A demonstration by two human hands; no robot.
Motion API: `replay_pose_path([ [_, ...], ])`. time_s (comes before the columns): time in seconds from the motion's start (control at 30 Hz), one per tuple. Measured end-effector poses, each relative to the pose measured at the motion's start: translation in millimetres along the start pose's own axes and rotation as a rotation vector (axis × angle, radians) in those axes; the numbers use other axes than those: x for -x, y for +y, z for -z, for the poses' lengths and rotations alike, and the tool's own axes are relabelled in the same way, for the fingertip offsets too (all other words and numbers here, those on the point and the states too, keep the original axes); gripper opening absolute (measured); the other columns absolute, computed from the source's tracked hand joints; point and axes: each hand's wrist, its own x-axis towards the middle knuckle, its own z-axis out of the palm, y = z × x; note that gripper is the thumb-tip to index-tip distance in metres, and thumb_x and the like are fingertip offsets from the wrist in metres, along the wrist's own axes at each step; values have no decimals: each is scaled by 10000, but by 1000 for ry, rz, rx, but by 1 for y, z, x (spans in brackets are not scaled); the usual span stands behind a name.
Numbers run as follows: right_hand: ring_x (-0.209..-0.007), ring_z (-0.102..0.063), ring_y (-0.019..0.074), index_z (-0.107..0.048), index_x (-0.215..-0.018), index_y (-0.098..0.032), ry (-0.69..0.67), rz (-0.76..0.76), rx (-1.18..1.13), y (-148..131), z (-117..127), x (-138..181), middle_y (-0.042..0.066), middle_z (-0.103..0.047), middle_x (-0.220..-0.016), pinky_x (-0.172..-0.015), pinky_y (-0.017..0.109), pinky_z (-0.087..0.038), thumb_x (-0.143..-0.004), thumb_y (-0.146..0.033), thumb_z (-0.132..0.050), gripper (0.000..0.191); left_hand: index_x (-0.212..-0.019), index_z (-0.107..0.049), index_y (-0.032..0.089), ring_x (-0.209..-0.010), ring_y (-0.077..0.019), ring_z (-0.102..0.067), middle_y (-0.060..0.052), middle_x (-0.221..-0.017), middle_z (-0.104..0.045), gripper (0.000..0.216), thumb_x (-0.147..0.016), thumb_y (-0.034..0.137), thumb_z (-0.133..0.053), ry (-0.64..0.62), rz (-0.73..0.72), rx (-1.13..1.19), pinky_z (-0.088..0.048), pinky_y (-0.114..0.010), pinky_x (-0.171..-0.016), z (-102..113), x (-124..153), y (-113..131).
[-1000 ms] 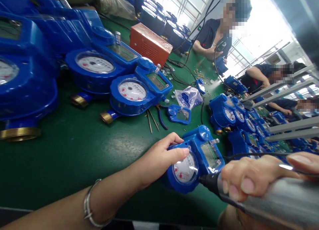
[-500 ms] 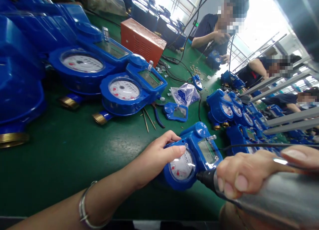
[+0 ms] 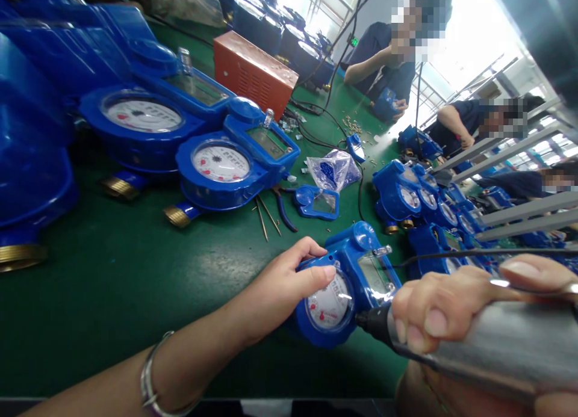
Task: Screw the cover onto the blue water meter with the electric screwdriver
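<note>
A blue water meter (image 3: 332, 308) with a round white dial and a small display window rests near the front of the green table. My left hand (image 3: 289, 284) grips its left side, the thumb lying over the dial's clear cover. In my right hand (image 3: 451, 308) is a silver electric screwdriver (image 3: 506, 345), its fingers wrapped round the body. The black nose of the screwdriver meets the meter casing between dial and display; the bit's very tip is hidden there.
More water meters (image 3: 221, 164) stand at the left and a group of meters (image 3: 406, 197) at the right. Pliers (image 3: 285, 212), thin rods (image 3: 262, 219), a loose blue cover (image 3: 316, 201) and a plastic bag (image 3: 334, 170) lie beyond. An orange box (image 3: 255, 71) sits behind; co-workers sit further off.
Both my hands, the meter and the screwdriver hold nearly the same place. The view has shifted slightly. Across the table, a co-worker's raised hand has moved.
</note>
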Motion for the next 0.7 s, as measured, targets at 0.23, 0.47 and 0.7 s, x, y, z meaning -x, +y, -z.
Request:
replay_pose_path([
  [0.23,-396,-437,156,-579,-926,-332,-59,84,61,4,8,-1,-27,-481,-537,-412,301,-396,-578,-648,-719,491,-962,-508,182,-694,-152,-558,2,-823,-580,290,-783,371,-636,11,-7,23,-446,-239,-595,-2,0,3],
  [0.47,-494,-533,199,-567,-1019,-308,-61,-45,2,-2,7,-3,6,-557,-607,-528,365,-484,-568,-647,-720,585,-958,-503,180,-705,-169,-569,-4,-821,-585,298,-779,380,-632,27,15,11,-451,-260,-605,-3,0,2],
  [0.7,-526,-527,190,-533,-954,-304,-50,-21,98,-5,6,3,-1,-521,-610,-555,352,-491,-617,-593,-722,483,-966,-511,175,-709,-166,-566,-4,-821,-585,303,-776,380,-627,42,3,-7,-447,-253,-604,-3,0,5],
])
